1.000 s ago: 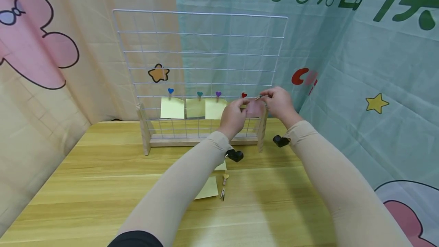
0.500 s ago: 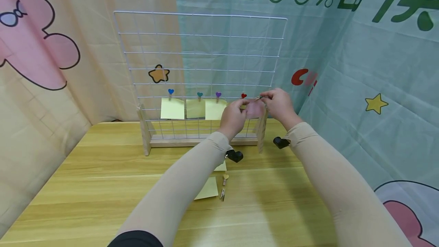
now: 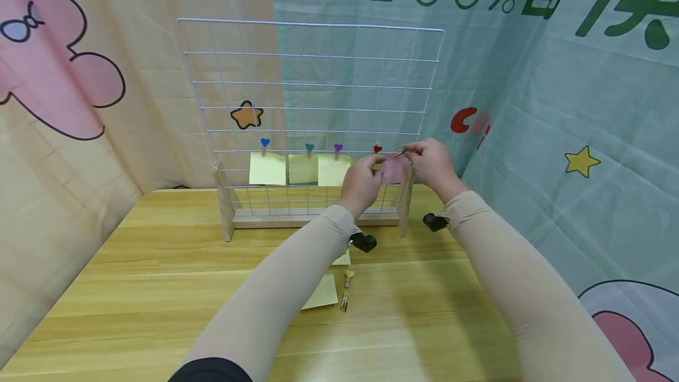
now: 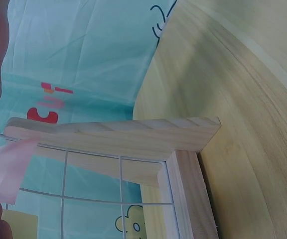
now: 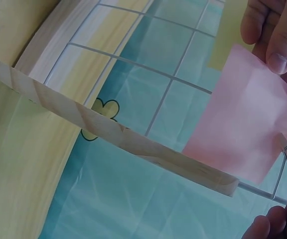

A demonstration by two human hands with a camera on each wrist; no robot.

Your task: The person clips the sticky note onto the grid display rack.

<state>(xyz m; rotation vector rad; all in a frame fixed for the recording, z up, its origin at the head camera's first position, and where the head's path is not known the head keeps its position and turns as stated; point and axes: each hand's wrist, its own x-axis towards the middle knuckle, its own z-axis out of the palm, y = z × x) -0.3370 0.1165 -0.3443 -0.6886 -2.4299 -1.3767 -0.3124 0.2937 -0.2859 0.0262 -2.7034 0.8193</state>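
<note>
At the right end of the wire rack (image 3: 329, 25), near its wooden upright (image 3: 405, 202), a pink note (image 3: 393, 171) is up against the lower wires, with both hands at it. The left hand (image 3: 362, 181) has its thumb and fingers brought together on the note's upper left edge, pinching the paper. The right hand (image 3: 432, 165) pinches a small wooden clip (image 5: 286, 147) with a green head, its tip meeting the note's upper edge; from here I can't tell whether it also bites the wire.

That note looks feather-light and limp, thin enough to crease or swing if only one corner is held. I'd judge the upper edge the best place to take it, with a flat, gentle pinch that leaves room for the clip. The clip seems stiff and springy, so it wants a firm squeeze at the tail end.

Just beside the left fingertips sits a red heart clip (image 3: 377, 149), and farther left three yellow notes (image 3: 267, 168) hang in a row. Down on the tabletop (image 3: 159, 287), a spare clip (image 3: 346, 290) lies near a loose yellow note (image 3: 320, 292), partly hidden by the left forearm.
</note>
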